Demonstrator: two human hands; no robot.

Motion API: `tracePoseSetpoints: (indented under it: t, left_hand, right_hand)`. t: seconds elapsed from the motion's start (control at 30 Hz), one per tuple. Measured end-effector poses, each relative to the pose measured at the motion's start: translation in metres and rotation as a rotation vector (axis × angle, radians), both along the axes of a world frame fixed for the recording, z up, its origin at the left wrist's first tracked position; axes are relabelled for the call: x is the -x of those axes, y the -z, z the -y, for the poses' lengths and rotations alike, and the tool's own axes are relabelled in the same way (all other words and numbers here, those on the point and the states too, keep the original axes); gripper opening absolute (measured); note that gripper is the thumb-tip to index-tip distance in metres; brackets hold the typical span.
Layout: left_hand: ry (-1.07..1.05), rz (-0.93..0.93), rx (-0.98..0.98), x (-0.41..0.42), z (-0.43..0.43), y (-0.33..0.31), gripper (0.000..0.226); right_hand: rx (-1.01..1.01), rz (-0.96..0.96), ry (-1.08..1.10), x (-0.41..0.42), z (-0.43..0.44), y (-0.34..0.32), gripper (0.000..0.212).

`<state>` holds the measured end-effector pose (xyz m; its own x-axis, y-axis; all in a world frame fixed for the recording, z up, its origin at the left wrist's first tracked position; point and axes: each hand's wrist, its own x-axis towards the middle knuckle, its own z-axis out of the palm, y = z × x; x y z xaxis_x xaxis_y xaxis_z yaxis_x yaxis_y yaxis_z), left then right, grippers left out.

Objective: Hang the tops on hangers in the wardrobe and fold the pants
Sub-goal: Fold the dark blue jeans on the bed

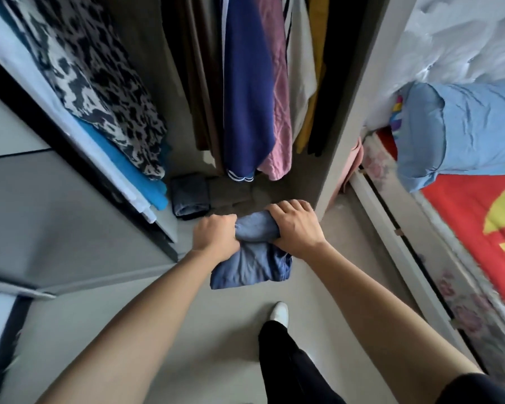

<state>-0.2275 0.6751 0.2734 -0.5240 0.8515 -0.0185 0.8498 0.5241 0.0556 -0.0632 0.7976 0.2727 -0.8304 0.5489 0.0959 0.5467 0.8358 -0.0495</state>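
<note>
**Blue pants gripped at both ends, in front of the open wardrobe**

Centre of the frame: a folded bundle of blue pants [252, 263], held above the floor [210, 330] just in front of the wardrobe [350, 141] opening. At the bundle's left end, the left hand [216, 236], knuckles up, fingers curled tight into the cloth. At the right end, the right hand [296, 225], fingers wrapped over the top fold (thumb hidden under the cloth, so no telling how it lies). Below both hands, the rest of the bundle hanging loose, with a stitched hem at its lower right corner.

Higher up, in the top middle of the frame, a row of hanging clothes inside the wardrobe: brown garments [199, 83], then a navy top [245, 97] with white trim at the hem, a pink top [277, 112] touching it, a yellow piece [312, 83] and a black piece [338, 68]. On the wardrobe floor, left of the hands, a folded dark pair [190, 199] lying flat.

Upper left: a leopard-print cloth [94, 68] over a bright blue cloth [129, 170]. Right edge: a bed with a light blue pillow [464, 126] and a red cover [464, 228] with yellow marks. Bottom middle: a white shoe [279, 313] and a black trouser leg [286, 368].
</note>
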Motion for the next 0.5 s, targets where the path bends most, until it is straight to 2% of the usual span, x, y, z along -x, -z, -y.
tracePoseSetpoints:
  t: [0.1, 0.23, 0.37, 0.5]
  left_hand:
    - [-0.062, 0.022, 0.067, 0.037, -0.006, 0.03, 0.018]
    - [-0.184, 0.026, 0.124, 0.105, -0.03, 0.061, 0.017]
    - [-0.203, 0.028, 0.157, 0.153, -0.058, 0.101, 0.018]
    - [-0.311, 0.171, 0.24, 0.18, -0.061, 0.144, 0.024]
  right_hand:
    - [0.074, -0.024, -0.048, 0.043, -0.015, 0.036, 0.065]
    - [0.223, -0.06, -0.069, 0.119, -0.044, 0.08, 0.086]
    - [0.439, -0.111, 0.066, 0.167, -0.059, 0.132, 0.106]
    - [0.671, -0.2, 0.242, 0.186, -0.049, 0.187, 0.108]
